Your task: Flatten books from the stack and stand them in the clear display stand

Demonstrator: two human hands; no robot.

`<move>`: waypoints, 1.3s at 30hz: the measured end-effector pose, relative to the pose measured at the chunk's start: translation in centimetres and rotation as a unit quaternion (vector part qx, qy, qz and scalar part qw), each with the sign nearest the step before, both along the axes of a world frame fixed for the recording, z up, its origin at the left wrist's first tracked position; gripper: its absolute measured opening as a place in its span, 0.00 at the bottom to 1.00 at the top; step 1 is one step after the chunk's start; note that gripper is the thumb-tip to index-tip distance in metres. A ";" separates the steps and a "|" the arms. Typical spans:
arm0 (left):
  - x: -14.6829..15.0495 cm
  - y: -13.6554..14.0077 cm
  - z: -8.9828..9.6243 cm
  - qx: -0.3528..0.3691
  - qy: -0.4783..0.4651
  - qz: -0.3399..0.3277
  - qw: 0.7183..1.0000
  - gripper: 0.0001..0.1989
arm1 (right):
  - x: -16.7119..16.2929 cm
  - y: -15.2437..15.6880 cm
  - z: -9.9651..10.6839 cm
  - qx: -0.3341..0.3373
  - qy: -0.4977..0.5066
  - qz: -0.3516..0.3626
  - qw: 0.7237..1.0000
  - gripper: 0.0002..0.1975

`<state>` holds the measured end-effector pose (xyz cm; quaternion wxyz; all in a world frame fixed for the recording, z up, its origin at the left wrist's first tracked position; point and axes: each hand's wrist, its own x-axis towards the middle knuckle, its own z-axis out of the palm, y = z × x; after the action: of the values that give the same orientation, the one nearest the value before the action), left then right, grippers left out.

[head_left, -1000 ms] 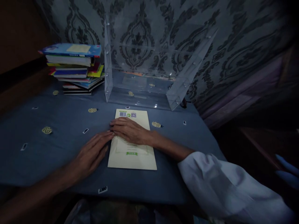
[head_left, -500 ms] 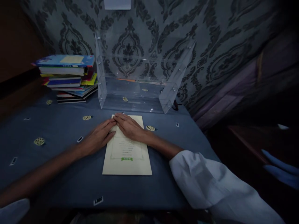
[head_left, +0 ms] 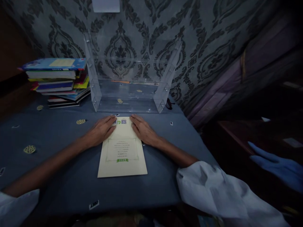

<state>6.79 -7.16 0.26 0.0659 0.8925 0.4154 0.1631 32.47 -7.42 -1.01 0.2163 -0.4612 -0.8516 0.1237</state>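
Note:
A cream-coloured book (head_left: pixel 123 167) lies flat on the blue cloth, its printed cover upward with a framed block of text, a green label and QR codes at the far end. The text appears upside down from here. My left hand (head_left: pixel 100 130) rests at the book's far left corner, fingers stretched forward, the thumb over the cover. At the far right corner lies my right hand (head_left: pixel 144 130), its fingers extended along the edge and partly on the cover. Both hands touch the book without lifting it.
Behind the book stands a clear acrylic rack (head_left: pixel 127 108) against the patterned wall. A stack of several books (head_left: pixel 56 82) sits at the back left. The table's right edge slopes away, and a blue glove-like shape (head_left: pixel 276 164) shows at far right.
My right hand has slid right, off the middle of the book's far end to its right corner, uncovering the QR codes. The camera view has shifted slightly.

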 end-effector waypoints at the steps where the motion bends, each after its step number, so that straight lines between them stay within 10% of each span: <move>1: 0.2 0.1 0.0 -0.003 0.006 0.000 1.000 0.27 | 0.2 -0.1 0.0 -0.008 0.006 -0.008 1.000 0.23; 17: 4.6 -0.6 0.8 -0.049 0.081 -0.113 0.989 0.31 | 1.4 -5.4 -0.2 -0.023 0.054 0.006 0.998 0.25; 39: 2.1 -13.1 1.6 0.076 -0.016 -0.314 0.946 0.19 | 2.0 -20.4 1.7 0.064 0.005 0.059 0.996 0.17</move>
<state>8.87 -20.25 1.82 0.0526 0.9773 0.0989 0.1798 34.49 -27.80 0.69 0.2422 -0.3950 -0.8822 0.0835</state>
